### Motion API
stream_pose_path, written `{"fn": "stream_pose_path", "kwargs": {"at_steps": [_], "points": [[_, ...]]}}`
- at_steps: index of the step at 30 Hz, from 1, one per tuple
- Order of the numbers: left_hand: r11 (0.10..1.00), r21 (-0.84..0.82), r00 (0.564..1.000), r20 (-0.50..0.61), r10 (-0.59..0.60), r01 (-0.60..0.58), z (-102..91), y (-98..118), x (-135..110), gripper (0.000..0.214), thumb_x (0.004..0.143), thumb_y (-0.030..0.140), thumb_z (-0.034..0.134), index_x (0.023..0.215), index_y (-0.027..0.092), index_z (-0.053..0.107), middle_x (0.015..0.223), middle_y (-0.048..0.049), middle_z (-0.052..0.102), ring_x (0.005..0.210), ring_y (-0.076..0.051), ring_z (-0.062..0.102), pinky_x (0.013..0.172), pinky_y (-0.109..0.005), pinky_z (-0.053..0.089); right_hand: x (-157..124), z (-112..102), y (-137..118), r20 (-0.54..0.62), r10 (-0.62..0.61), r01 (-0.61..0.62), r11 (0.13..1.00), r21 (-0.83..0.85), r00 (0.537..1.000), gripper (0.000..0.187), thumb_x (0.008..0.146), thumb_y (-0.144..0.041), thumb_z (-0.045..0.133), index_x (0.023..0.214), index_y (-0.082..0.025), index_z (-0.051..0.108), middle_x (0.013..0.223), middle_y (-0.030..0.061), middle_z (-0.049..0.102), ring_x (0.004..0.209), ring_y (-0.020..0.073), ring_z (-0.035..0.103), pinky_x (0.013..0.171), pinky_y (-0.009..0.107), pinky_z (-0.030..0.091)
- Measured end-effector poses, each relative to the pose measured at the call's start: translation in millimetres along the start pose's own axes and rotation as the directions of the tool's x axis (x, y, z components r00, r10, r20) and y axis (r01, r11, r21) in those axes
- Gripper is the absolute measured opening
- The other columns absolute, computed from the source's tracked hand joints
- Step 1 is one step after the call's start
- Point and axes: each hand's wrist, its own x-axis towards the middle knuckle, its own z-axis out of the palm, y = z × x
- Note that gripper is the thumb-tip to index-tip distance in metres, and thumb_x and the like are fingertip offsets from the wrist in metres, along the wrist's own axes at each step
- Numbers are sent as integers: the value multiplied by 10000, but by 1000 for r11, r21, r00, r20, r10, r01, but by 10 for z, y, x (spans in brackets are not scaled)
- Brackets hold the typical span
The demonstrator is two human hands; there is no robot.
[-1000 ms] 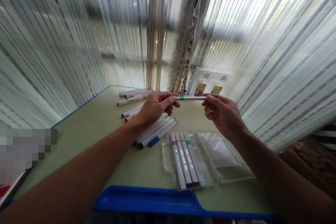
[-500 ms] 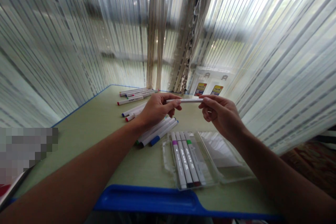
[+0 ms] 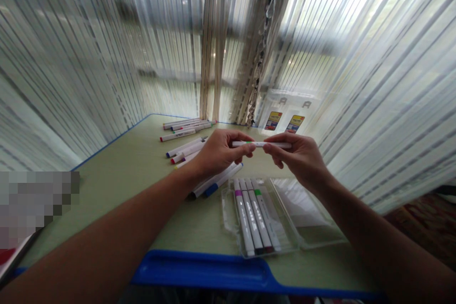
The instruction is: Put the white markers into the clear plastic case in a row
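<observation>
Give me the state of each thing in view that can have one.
Held marker: raised, roughly level; capping unclear
Left hand: pinching held marker
Right hand: pinching held marker
Clear case: open, partly filled
Markers in case: lying side by side
Loose markers: lying on table
Curtain: hanging, light showing through

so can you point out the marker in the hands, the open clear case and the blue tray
Held marker [image 3: 259, 144]: head view, on the middle of its barrel.
Clear case [image 3: 286, 229]: head view, on its bare base.
Blue tray [image 3: 203, 273]: head view, on its floor.
</observation>
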Motion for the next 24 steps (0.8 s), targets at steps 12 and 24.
{"fn": "stream_pose_path", "kwargs": {"at_steps": [12,24], "points": [[1000,0,991,131,-23,23,59,-43,-14,227,863,198,660,1036,63,716,785,-81,713,542,-85,596,521,-211,478,-38,-1,-37,22,-183,179,913,-366,983,229,739,-418,825,740,-190,803,666,54,741,564,147,611,484,251,431],[992,-81,995,36,-91,93,42,5,4,78,901,113,577,942,94,641,736,-41,686,496,-77,582,496,-209,483,-24,11,-47,4,-67,66,977,-204,998,193,736,-373,827,762,-184,798,638,32,700,498,100,527,440,232,378]]}}
